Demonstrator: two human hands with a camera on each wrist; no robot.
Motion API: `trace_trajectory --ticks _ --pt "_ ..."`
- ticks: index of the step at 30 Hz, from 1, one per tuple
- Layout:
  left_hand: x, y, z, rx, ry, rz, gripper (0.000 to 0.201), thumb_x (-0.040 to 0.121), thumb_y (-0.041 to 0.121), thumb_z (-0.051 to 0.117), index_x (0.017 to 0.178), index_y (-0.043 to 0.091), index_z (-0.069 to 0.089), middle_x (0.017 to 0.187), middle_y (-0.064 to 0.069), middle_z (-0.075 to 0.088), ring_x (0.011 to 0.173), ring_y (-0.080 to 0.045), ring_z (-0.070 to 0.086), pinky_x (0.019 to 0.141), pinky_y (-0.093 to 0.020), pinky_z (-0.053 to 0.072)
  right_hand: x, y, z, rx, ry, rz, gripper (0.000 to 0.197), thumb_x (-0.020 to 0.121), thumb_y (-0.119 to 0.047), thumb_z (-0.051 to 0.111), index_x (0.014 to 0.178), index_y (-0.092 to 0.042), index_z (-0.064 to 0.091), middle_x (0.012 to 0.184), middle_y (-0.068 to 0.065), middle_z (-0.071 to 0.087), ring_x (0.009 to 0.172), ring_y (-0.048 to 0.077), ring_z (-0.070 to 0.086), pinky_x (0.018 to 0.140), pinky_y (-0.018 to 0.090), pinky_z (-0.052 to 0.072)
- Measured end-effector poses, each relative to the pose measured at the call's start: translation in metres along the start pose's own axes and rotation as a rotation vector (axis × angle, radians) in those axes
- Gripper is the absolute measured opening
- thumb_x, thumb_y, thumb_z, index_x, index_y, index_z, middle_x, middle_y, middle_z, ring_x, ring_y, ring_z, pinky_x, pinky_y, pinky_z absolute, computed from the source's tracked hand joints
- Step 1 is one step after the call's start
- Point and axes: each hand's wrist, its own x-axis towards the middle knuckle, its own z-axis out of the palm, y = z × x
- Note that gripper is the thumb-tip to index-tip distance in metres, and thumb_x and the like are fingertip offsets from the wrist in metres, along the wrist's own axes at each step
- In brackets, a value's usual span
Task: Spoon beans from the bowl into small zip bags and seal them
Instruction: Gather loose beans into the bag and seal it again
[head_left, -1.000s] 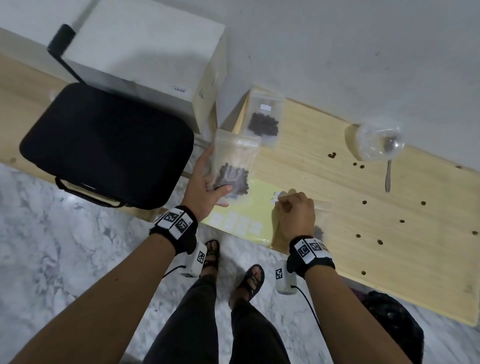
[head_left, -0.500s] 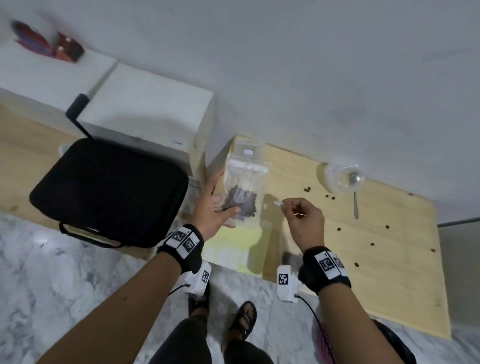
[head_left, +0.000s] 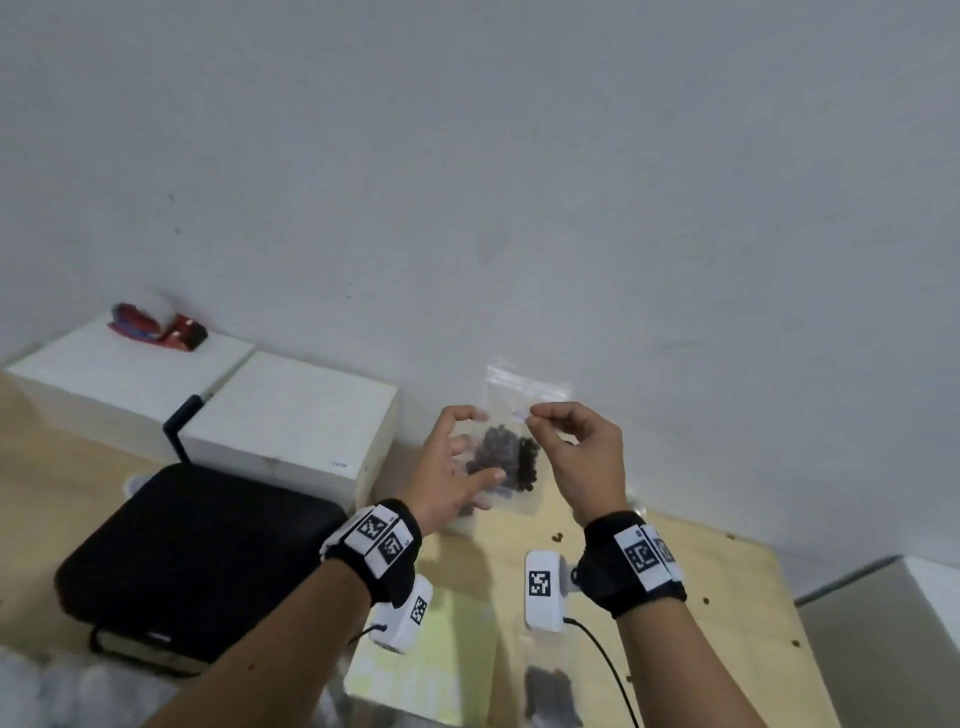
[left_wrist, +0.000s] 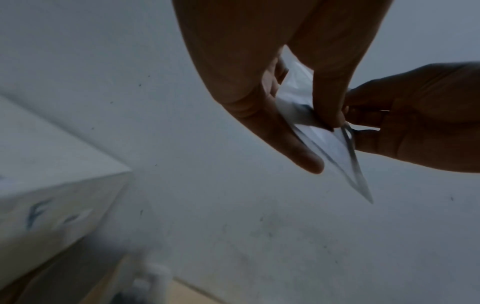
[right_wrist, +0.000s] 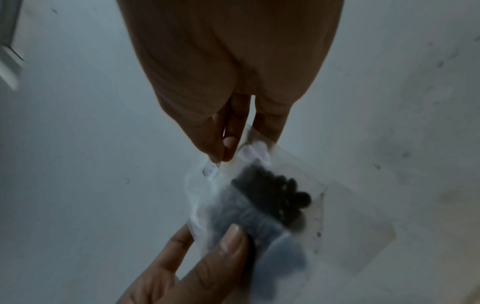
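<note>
A clear zip bag (head_left: 524, 387) with dark beans (head_left: 511, 457) in its lower half is held up in front of the grey wall. My left hand (head_left: 470, 452) grips it from the left, thumb across the front and fingers behind. My right hand (head_left: 535, 415) pinches a small white label (right_wrist: 210, 170) between thumb and forefinger, right at the bag's upper front. In the left wrist view the bag (left_wrist: 337, 148) shows edge-on between both hands. In the right wrist view the left thumb (right_wrist: 228, 242) presses the bag (right_wrist: 249, 218) below the beans. Bowl and spoon are out of view.
Below the hands lies the wooden table (head_left: 727, 597) with a few loose beans (head_left: 558, 535), a yellow label sheet (head_left: 431, 670) and another filled bag (head_left: 550, 693). A black case (head_left: 197, 540), white boxes (head_left: 291, 415) and a red tape dispenser (head_left: 156, 327) stand at the left.
Both hands have risen from the table to in front of the wall. The left hand lifted the bag. The right hand brought the white label from the yellow sheet up to the bag.
</note>
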Motion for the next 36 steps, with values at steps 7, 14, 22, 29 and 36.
trace_trajectory --ticks 7,14,22,29,36 --pt "0.009 0.057 -0.009 0.068 -0.014 0.120 0.044 0.078 0.030 0.089 0.108 0.034 0.057 0.116 -0.012 0.072 0.107 -0.032 0.073 0.092 -0.056 0.060 0.009 -0.053 -0.008 0.026 0.025 -0.112 0.010 0.087 -0.009 0.079 0.084 -0.018 0.079 0.086 -0.007 0.079 0.083 0.005 0.073 0.073 0.017 0.055" --pt "0.022 0.101 -0.008 0.138 0.079 0.346 0.014 0.097 0.030 0.073 0.106 0.039 0.068 0.107 0.003 0.076 0.094 -0.020 0.075 0.074 -0.037 0.059 0.010 -0.085 -0.007 0.051 0.042 -0.186 0.008 0.087 -0.010 0.080 0.087 -0.018 0.080 0.088 -0.007 0.079 0.086 0.010 0.075 0.081 0.026 0.060" --pt "0.022 0.125 -0.010 0.134 0.122 0.423 0.008 0.095 0.028 0.075 0.103 0.030 0.075 0.102 0.009 0.078 0.097 -0.016 0.073 0.085 -0.038 0.058 0.013 -0.108 -0.001 0.045 0.086 -0.259 0.009 0.083 -0.011 0.083 0.085 -0.020 0.081 0.085 -0.008 0.078 0.085 0.006 0.073 0.084 0.026 0.059" --pt "0.022 0.135 -0.017 0.146 0.157 0.429 0.005 0.096 0.015 0.074 0.101 0.015 0.075 0.087 0.010 0.079 0.052 -0.003 0.063 0.056 -0.020 0.051 0.012 -0.112 0.008 0.097 0.112 -0.242 0.015 0.081 -0.016 0.085 0.089 -0.026 0.077 0.079 -0.004 0.076 0.076 0.013 0.072 0.077 0.040 0.062" --pt "0.025 0.131 -0.028 0.108 0.166 0.418 0.003 0.097 0.017 0.073 0.099 0.019 0.075 0.090 0.002 0.081 0.078 -0.017 0.077 0.065 -0.031 0.057 0.014 -0.106 0.013 0.193 0.148 -0.164 0.060 0.076 -0.021 0.092 0.124 -0.027 0.056 0.101 -0.001 0.057 0.079 0.008 0.060 0.071 0.021 0.054"
